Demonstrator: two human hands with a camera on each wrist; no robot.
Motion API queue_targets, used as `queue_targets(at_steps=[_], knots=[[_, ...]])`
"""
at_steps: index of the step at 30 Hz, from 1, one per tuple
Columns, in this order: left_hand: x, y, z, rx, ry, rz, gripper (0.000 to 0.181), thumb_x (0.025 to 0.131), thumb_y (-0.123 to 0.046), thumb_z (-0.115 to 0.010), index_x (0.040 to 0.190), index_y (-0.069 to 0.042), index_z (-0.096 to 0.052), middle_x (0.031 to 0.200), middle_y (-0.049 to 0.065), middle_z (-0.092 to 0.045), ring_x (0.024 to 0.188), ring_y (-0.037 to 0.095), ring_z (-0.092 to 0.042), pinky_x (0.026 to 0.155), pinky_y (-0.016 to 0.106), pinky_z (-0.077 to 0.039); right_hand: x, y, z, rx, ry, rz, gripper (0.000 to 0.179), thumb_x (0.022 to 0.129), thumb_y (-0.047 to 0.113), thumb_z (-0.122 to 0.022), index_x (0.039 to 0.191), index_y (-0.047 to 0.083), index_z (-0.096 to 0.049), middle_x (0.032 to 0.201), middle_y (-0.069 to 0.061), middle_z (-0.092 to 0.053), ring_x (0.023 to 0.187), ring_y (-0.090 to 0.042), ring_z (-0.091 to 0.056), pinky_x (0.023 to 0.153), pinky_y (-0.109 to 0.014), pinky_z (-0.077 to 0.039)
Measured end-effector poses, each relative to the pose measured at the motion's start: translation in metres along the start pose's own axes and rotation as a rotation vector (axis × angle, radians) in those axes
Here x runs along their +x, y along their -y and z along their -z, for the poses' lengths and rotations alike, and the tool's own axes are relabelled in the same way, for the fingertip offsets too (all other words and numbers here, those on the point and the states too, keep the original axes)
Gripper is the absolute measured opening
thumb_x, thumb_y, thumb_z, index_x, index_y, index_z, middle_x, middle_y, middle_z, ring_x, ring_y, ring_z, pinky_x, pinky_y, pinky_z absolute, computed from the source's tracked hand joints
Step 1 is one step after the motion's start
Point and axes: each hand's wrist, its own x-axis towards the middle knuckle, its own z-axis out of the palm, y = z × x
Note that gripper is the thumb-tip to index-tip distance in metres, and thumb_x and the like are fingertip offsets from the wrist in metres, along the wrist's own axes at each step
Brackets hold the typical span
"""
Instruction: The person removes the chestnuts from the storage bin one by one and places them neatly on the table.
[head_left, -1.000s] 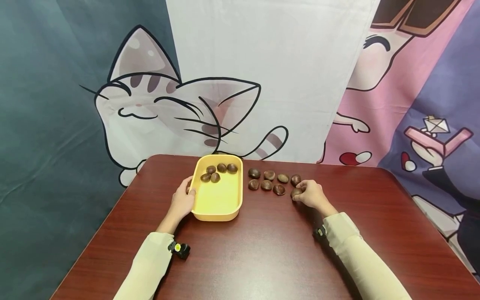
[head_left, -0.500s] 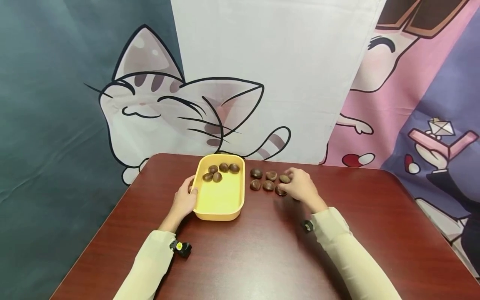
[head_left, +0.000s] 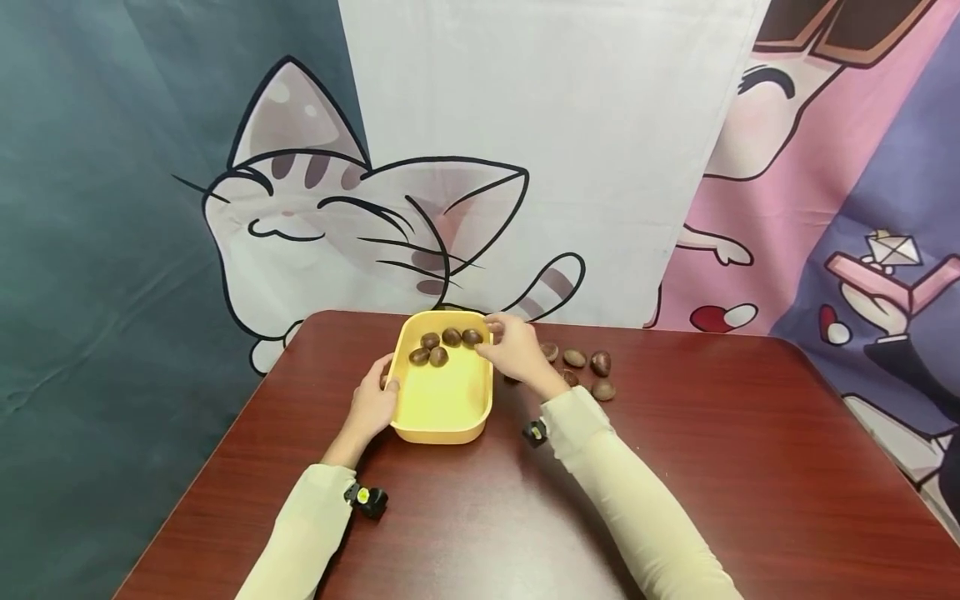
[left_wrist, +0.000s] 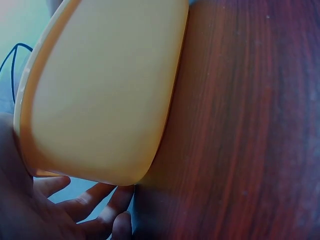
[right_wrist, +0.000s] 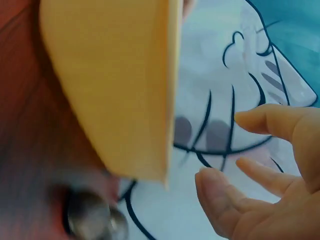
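A yellow plastic tray stands on the table, and several brown chestnuts lie in its far half. My left hand holds the tray by its left side, thumb at the rim and fingers along the outer wall; the left wrist view shows those fingers at the tray's end. At the tray's far right corner is my right hand. The right wrist view shows its thumb and fingers spread, apart from the tray's wall, with nothing between them.
More chestnuts lie on the dark red wooden table right of the tray, some partly hidden by my right hand and forearm. Behind the table's far edge hangs a cloth backdrop printed with cartoon cats.
My right hand let go of a chestnut at the right end of the rows and moved left to the tray's far right corner. The left hand has stayed on the tray.
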Motion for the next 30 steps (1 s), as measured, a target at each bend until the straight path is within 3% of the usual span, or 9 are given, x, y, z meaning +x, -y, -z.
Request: queue_targets(at_steps=[10,21,30], knots=[[0.001,0.001,-0.001,-0.007,-0.008,0.003,0.049,0.103,-0.016,-0.044,0.152,-0.017,-0.039,0.121,0.019,-0.067,0.082,0.024,-0.069,0.072,0.035,-0.054,0.015,0.007,-0.042,0.041,0.081,-0.015,0.042,0.086,0.012,-0.074,0.126,0.003,-0.063,0.12,-0.023,-0.066,0.104,-0.033,-0.066,0.085,-0.041,-0.054],[0.001,0.0,-0.001,-0.005,-0.008,-0.006,0.049,0.103,-0.016,-0.045,0.151,-0.017,-0.039,0.119,0.018,-0.067,0.082,0.023,-0.069,0.074,0.038,-0.054,0.028,0.006,-0.064,0.017,0.134,-0.005,0.043,0.088,0.011,-0.073,0.128,-0.001,-0.062,0.121,-0.022,-0.065,0.096,-0.029,-0.066,0.081,-0.04,-0.053],[0.001,0.0,-0.003,0.009,-0.001,-0.004,0.05,0.102,-0.016,-0.045,0.152,-0.017,-0.039,0.119,0.017,-0.068,0.08,0.023,-0.069,0.074,0.039,-0.053,0.034,0.004,-0.079,-0.016,0.139,-0.03,0.041,0.085,0.01,-0.075,0.123,0.001,-0.065,0.117,-0.019,-0.068,0.113,-0.034,-0.059,0.097,-0.043,-0.046]])
